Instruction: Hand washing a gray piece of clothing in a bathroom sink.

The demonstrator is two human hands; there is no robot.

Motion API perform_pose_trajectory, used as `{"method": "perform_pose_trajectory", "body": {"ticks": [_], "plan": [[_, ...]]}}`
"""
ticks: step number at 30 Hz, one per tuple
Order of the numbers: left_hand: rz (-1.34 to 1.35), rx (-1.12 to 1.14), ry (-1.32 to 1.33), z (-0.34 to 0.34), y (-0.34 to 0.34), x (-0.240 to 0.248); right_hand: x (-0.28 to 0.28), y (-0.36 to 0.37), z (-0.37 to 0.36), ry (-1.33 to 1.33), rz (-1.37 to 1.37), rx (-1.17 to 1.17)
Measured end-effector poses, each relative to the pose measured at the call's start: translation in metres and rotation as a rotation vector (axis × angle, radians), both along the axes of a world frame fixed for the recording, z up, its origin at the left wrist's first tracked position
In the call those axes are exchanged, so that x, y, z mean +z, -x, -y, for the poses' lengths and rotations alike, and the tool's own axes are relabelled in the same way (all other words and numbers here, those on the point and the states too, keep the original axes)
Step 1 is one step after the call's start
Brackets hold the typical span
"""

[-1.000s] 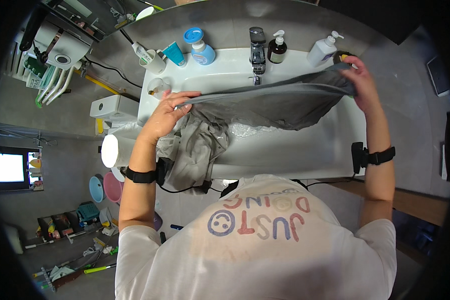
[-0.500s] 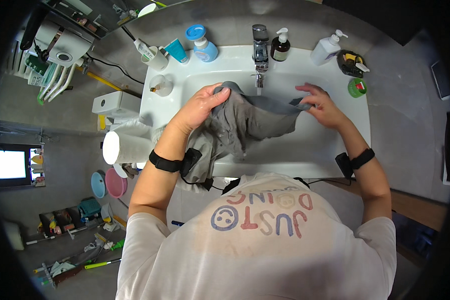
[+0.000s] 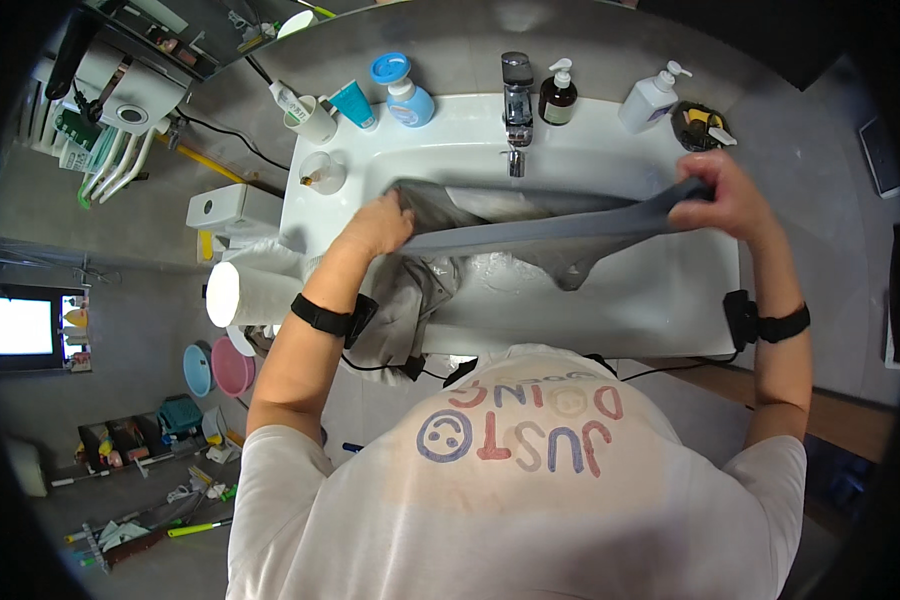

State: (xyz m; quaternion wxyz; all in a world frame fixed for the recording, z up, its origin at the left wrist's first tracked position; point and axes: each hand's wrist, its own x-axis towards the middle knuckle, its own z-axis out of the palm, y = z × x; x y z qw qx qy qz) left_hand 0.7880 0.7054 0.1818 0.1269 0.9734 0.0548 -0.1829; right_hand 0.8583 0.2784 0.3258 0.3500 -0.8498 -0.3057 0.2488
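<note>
A wet grey garment [image 3: 570, 232] with a broad, darker elastic waistband stretches across the white sink [image 3: 660, 310]. My left hand [image 3: 382, 222] grips one end of the band near the basin's left side. At the other end, my right hand [image 3: 722, 198] is closed round the band, over the sink's right rim. Thin fabric hangs from the band's middle into the basin. Lighter grey cloth [image 3: 395, 310] lies bunched below my left hand and drapes over the front rim; whether it belongs to the same garment I cannot tell.
Behind the basin stands a chrome faucet [image 3: 517, 100], with a dark pump bottle [image 3: 558, 98], a white pump bottle [image 3: 654, 100] and a blue foam bottle [image 3: 410, 100] along the ledge. A clear cup [image 3: 322, 174] sits on the left rim, near a white paper roll [image 3: 255, 295].
My hands have moved apart, my right hand outward to the right and my left slightly left and down. The bunched garment is now pulled out long between them. A green tin is now hidden.
</note>
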Motion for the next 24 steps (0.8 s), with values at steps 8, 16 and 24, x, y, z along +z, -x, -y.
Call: {"method": "perform_pose_trajectory", "body": {"ticks": [8, 16, 24], "plan": [[0.464, 0.233, 0.021, 0.019, 0.009, 0.023, -0.04, 0.022, 0.011, 0.257, 0.068, 0.326], [-0.049, 0.052, 0.001, 0.043, 0.019, 0.056, -0.076, 0.01, 0.035, 0.156, 0.395, 0.08], [-0.111, -0.426, 0.213, 0.035, 0.055, 0.008, -0.104, 0.034, 0.025, 0.583, 0.272, 0.073]]}}
